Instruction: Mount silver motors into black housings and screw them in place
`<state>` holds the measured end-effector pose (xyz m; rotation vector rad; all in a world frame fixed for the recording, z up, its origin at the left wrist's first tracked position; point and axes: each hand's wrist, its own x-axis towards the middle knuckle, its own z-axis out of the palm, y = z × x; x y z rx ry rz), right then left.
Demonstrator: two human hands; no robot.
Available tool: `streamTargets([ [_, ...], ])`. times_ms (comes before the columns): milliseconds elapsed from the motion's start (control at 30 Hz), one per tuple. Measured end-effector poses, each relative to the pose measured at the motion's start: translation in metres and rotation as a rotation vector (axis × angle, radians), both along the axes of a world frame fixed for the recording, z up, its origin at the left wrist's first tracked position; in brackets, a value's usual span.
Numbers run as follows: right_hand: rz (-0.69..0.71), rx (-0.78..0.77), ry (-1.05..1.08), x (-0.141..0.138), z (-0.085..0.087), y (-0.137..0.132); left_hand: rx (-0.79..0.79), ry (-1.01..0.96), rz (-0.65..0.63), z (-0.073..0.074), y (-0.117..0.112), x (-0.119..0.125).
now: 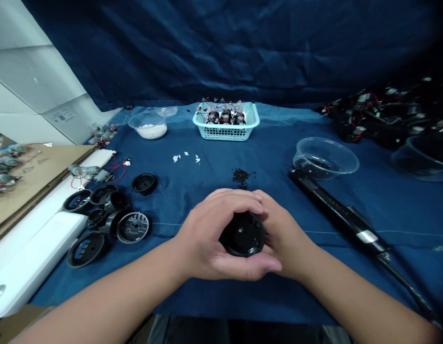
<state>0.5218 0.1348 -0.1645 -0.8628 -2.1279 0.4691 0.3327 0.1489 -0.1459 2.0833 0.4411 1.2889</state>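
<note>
Both hands are wrapped round one round black plastic housing (243,235), held above the blue cloth near its front edge. My left hand (216,234) curls over the near and left sides, with its thumb along the bottom rim. My right hand (282,231) closes round the far right side, its fingers partly hidden behind the housing and the left hand. The housing's round face points up towards me and shows small holes. Beyond the hands lies a small heap of black screws (240,176). More round black housings (133,227) sit in a cluster to the left.
A black electric screwdriver (336,215) lies at right beside a clear bowl (325,157). A light blue basket (226,133) of wired motors stands at the back. White bits (176,158) lie before a tub of white pieces (151,131). A white case (42,260) is at left.
</note>
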Motion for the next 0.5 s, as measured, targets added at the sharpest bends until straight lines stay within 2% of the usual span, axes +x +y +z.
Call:
streamTargets([
  [167,0.065,0.010,-0.026,0.0009,-0.0012,0.0007,0.008,0.012,0.029,0.0026,-0.0023,0.0007],
  [267,0.098,-0.025,-0.024,0.0014,0.0009,0.0012,-0.014,0.018,-0.001,0.0036,-0.0010,0.0019],
  [367,0.109,-0.033,0.024,0.0006,0.0029,0.0016,-0.032,0.004,-0.024,0.0024,0.0002,0.0033],
  [500,0.067,-0.005,0.042,-0.0002,0.0042,-0.0004,-0.043,-0.025,0.029,0.0013,-0.0018,0.0052],
])
